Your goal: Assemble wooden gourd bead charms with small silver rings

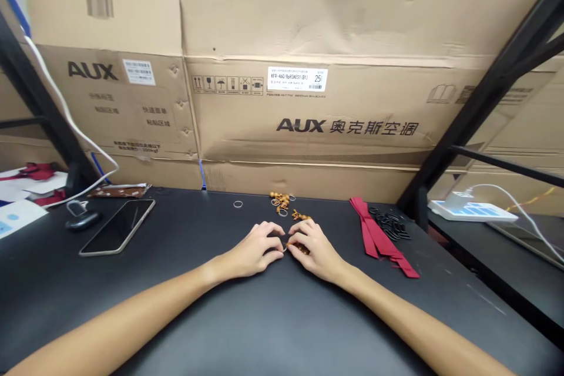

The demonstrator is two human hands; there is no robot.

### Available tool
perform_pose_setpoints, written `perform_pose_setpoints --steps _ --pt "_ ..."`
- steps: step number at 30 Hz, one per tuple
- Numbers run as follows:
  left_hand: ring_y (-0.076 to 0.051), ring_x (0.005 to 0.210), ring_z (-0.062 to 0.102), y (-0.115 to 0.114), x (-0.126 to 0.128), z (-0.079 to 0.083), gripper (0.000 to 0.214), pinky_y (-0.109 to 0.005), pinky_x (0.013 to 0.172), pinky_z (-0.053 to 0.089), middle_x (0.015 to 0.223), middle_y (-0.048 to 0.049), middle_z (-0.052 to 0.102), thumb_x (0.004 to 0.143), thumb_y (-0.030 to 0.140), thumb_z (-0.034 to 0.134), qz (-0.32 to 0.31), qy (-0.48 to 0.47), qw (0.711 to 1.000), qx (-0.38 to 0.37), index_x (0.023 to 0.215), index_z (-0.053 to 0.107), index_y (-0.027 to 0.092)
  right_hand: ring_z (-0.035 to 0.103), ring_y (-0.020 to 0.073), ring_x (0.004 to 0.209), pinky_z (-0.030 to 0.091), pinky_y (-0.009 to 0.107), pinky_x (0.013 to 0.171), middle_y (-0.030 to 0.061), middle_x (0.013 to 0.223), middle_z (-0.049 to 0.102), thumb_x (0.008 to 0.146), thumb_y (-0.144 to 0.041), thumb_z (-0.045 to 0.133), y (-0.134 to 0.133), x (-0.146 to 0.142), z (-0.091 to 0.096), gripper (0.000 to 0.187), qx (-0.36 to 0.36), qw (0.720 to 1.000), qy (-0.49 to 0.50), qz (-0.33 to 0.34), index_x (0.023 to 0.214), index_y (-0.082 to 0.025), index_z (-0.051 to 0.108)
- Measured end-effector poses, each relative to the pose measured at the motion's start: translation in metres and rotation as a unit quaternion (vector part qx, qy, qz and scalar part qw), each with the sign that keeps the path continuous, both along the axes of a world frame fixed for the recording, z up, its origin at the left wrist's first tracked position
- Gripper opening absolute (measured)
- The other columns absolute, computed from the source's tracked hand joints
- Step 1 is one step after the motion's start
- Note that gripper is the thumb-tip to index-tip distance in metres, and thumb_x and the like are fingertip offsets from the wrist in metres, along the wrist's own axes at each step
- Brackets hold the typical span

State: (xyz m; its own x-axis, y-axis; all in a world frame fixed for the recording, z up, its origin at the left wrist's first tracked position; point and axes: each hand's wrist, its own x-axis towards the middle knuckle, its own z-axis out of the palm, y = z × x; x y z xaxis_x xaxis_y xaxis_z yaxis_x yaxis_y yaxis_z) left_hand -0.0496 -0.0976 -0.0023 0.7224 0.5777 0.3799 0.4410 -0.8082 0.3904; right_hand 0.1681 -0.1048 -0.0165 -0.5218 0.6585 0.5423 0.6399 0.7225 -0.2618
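Left grip [261, 251]: thumb and fingertips appear closed on a pale ring [284, 249].
Right grip [318, 252]: fingers closed around a brown bead piece [302, 248], just beside the ring — their contact is hidden.
Ring and bead piece: between the grips, seemingly being worked together; the next move calls for fine, steady fingertips.
Bead cluster [282, 204]: just beyond the grips, on the bench [211, 323].
Loose ring [238, 204]: beyond the left grip.
Red ribbon [374, 232]: right of the right grip — black clasps [392, 225] beside it.
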Motion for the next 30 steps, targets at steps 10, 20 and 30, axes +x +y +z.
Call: perform_pose_setpoints --steps 10,20,30 --pt "-0.021 0.11 0.049 0.0003 -0.0002 -0.0008 0.014 -0.038 0.099 0.038 0.12 -0.0052 0.053 0.093 0.024 0.052 0.005 -0.004 1.0 0.01 0.087 0.064 0.021 0.05 0.0228 0.098 0.043 0.042 0.088 0.0074 0.102 0.06 0.089 -0.019 0.054 -0.0031 -0.0019 0.0007 0.01 0.016 1.0 -0.003 0.025 0.087 -0.021 0.064" --pt "-0.021 0.108 0.05 -0.0035 0.0009 0.0009 0.01 -0.039 0.098 0.038 0.118 -0.0056 0.053 0.088 0.031 0.06 0.015 -0.01 1.0 -0.003 0.087 0.064 0.021 0.051 0.022 0.096 0.043 0.041 0.087 0.0064 0.101 0.06 0.088 -0.019 0.057 -0.002 -0.0018 0.0005 0.007 0.01 1.0 0.004 0.019 0.084 -0.022 0.063" --pt "-0.022 0.108 0.05 -0.002 0.0004 -0.0021 0.012 -0.039 0.098 0.039 0.119 -0.0067 0.054 0.091 0.024 0.053 0.017 -0.007 1.0 0.014 0.088 0.063 0.02 0.05 0.0224 0.097 0.044 0.042 0.088 0.0074 0.101 0.059 0.09 -0.022 0.056 -0.0057 -0.0041 0.0028 0.009 0.018 0.999 -0.005 0.033 0.087 -0.022 0.064"
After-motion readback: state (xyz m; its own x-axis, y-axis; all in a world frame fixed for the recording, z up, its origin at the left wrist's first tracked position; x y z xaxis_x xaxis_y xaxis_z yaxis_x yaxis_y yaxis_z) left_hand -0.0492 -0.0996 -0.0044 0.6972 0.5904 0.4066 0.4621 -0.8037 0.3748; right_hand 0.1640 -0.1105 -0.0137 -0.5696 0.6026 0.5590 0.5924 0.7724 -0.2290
